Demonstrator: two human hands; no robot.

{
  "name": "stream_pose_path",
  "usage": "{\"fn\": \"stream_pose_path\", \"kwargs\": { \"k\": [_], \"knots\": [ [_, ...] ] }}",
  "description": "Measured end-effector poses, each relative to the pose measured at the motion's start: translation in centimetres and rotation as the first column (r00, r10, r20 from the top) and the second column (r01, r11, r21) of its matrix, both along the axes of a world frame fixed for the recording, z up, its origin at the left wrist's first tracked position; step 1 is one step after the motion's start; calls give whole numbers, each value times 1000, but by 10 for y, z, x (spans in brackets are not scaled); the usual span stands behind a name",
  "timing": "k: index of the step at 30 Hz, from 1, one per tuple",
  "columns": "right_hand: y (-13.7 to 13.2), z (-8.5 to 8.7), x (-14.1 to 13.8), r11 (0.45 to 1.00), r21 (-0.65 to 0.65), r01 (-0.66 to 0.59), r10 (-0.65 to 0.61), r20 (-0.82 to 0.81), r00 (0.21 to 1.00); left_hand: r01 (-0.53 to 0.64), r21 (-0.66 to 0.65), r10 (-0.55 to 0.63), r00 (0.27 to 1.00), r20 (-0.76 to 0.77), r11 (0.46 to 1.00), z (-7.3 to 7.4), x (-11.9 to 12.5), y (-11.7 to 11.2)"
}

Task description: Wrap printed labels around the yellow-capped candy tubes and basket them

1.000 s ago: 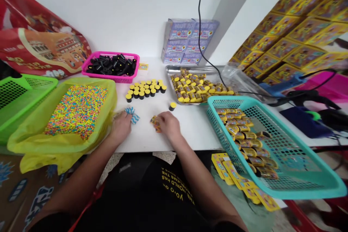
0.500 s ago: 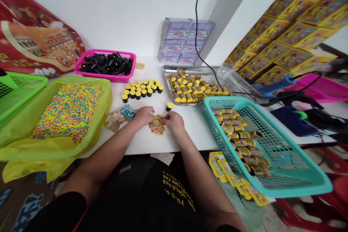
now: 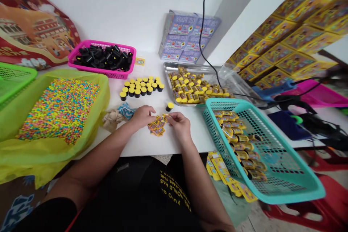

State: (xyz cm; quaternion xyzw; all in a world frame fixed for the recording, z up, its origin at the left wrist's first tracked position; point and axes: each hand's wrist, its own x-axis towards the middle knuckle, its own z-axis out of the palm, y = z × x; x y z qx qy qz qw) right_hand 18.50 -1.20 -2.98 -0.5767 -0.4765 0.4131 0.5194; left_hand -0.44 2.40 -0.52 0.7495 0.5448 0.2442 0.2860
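A small pile of printed yellow-and-orange labels [image 3: 156, 127] lies on the white table in front of me. My right hand [image 3: 181, 126] pinches one small yellow label [image 3: 164, 117] just above the pile's right edge. On the pile's left side is my left hand [image 3: 143, 116], its thumb at the labels and its forefinger held apart from the thumb. Just beyond my hands stands a single black canister with a yellow lid [image 3: 170, 106]. Farther back, several similar yellow-lidded canisters [image 3: 137, 91] stand grouped in rows.
Left are a yellow-lined tub [image 3: 104, 90] of colourful candies, crumpled paper [image 3: 111, 120] and a pink basket [image 3: 119, 75] of black canisters. Right are a metal tray [image 3: 169, 92] and a teal basket [image 3: 293, 197], both with labelled canisters. A black cable [image 3: 201, 32] hangs at the back.
My right hand has moved slightly right, drawing a label up from the pile. My left hand stays beside the pile. The camera view has shifted a little.
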Motion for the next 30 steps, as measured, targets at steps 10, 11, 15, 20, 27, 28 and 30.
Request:
{"fn": "stream_pose_path", "kwargs": {
  "k": [10,11,15,20,27,28,30],
  "knots": [
    [-7,6,-13,995,56,-80,85,-91,992,153,-271,9,857,515,950,-4,8,-5],
    [-3,5,-10,997,56,-59,63,-66,996,136,-303,44,853,520,943,-3,8,-5],
    [11,6,6,994,57,89,-93,65,994,56,-328,123,858,499,943,2,5,-4],
    [18,8,11,982,77,174,-182,115,977,48,-353,154,840,521,934,3,5,-4],
    [64,32,-18,975,216,-50,-63,487,871,-9,-381,248,773,584,925,3,1,3],
    [77,37,-26,978,196,-78,-49,568,821,-16,-366,244,771,587,930,4,0,5],
    [103,44,-42,984,137,-114,-18,712,702,-44,-333,241,780,577,942,5,-3,8]
  ]
}}
